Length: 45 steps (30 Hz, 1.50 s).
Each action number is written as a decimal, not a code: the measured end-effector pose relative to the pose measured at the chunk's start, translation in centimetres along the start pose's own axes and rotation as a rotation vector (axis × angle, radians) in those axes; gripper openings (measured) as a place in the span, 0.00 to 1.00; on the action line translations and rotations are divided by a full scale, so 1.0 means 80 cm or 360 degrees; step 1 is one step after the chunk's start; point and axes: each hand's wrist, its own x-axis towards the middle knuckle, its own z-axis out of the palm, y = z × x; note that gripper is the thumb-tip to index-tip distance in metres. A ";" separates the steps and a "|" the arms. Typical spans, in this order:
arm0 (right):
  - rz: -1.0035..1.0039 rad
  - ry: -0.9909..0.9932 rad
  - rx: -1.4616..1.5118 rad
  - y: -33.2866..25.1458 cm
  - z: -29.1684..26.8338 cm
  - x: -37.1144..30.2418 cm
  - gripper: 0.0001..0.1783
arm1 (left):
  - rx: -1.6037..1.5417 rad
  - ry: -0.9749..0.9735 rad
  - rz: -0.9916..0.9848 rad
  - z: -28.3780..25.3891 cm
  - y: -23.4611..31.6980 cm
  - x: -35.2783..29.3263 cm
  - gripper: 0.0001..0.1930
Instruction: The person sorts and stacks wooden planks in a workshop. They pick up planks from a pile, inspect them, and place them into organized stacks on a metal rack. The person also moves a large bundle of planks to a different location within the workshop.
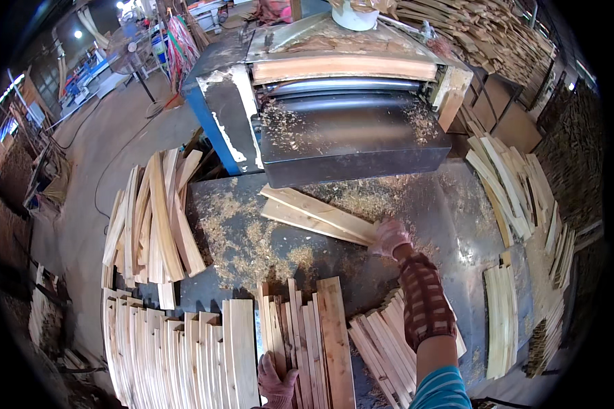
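My right hand (391, 238), in a pinkish work glove, is closed on the near right end of two wooden slats (314, 217). They lie slanted over the dark, shaving-strewn table (211, 225), fanned slightly apart at their far left ends. My left hand (277, 380), also gloved, is at the lower edge against a bundle of narrow wooden strips (300, 327). Its thumb stands apart from the fingers, which rest on the wood. Just right of that bundle a wider board (335, 341) lies lengthwise.
A planer-like machine (355, 146) with a metal roller stands beyond the table. Slats are piled at the left (153, 218), in a long row at the near left (170, 354), under my right forearm (389, 341) and at the right (501, 320). A cable (106, 160) crosses the floor.
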 end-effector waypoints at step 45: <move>0.0188 0.1367 0.2243 -0.222 0.189 -0.649 0.09 | -0.2739 -0.1036 -0.0481 -0.162 0.060 -0.045 0.25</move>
